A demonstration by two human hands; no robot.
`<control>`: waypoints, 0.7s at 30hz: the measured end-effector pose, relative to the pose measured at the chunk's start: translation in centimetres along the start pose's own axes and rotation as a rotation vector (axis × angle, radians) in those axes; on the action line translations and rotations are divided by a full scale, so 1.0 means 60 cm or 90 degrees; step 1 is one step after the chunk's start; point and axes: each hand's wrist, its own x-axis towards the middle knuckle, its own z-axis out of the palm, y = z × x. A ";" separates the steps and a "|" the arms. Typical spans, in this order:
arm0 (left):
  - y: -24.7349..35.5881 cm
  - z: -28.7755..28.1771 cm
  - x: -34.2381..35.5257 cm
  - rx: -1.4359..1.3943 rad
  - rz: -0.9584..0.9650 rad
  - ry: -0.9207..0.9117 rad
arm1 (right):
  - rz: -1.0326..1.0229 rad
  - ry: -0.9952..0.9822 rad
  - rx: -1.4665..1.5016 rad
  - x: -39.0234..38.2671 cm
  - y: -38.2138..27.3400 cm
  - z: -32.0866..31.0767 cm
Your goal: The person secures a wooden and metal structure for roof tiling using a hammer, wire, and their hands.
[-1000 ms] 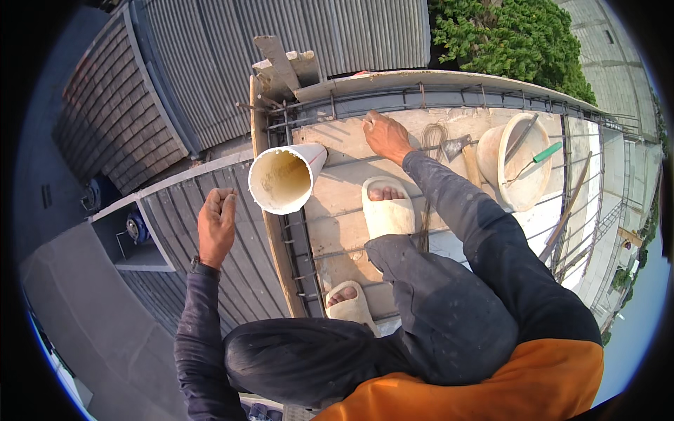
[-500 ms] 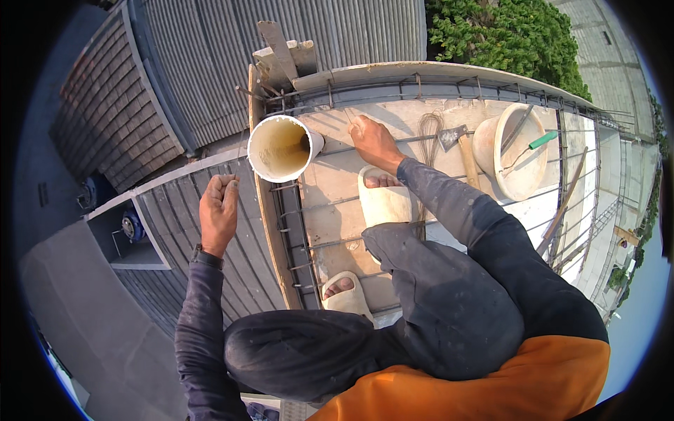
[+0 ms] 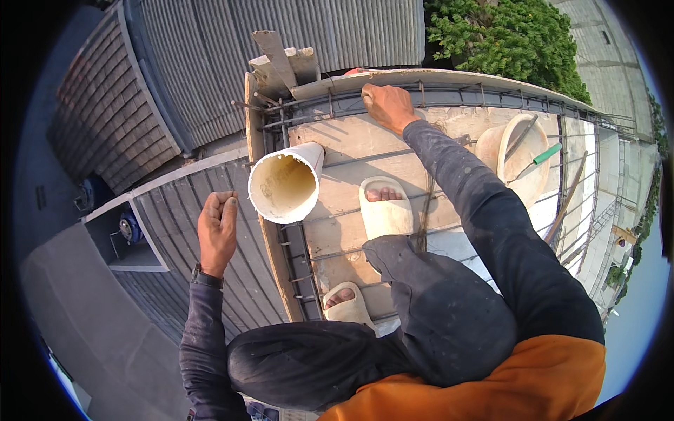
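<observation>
My left hand (image 3: 217, 231) is closed, left of a white pipe (image 3: 282, 188) whose open mouth faces up at me; whatever its fingers pinch is too fine to make out. My right hand (image 3: 385, 105) is also closed, held over the rebar along the far formwork board (image 3: 330, 84), with its grip hidden. Below it, my sandalled feet (image 3: 385, 214) rest on plywood crossed by steel bars. Right of my right forearm sits a pale round bucket (image 3: 526, 182) with a green-handled tool (image 3: 546, 154) and a dark metal bar on it. A hammer or hatchet is mostly hidden behind that forearm.
Upright board offcuts (image 3: 274, 59) rise at the far-left corner of the formwork. Beyond the edges lie corrugated roofs (image 3: 337, 31), a tiled roof (image 3: 105, 91), a leafy tree (image 3: 498, 42) and, lower left, a niche with a blue object (image 3: 130, 228).
My right hand has moved farther away toward the far board. The pipe's mouth rose half a second ago and now sits lower again, toward me. My left hand stays closed in much the same place.
</observation>
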 end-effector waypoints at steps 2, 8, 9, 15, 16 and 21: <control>-0.007 -0.001 0.000 -0.013 -0.008 0.000 | -0.086 -0.020 -0.073 0.011 0.000 -0.010; 0.010 0.008 0.003 0.028 0.045 0.016 | -0.330 -0.170 -0.249 0.057 -0.002 -0.033; 0.017 0.007 0.002 0.035 0.024 0.009 | -0.336 -0.201 -0.261 0.061 -0.011 -0.036; 0.032 0.010 0.000 0.074 0.007 0.004 | -0.136 -0.275 -0.198 0.050 -0.062 -0.029; 0.028 0.012 0.000 0.058 0.012 0.007 | -0.145 -0.230 -0.179 0.043 -0.056 -0.019; 0.028 0.013 -0.002 0.069 0.031 0.011 | -0.109 -0.088 -0.053 -0.004 -0.033 0.019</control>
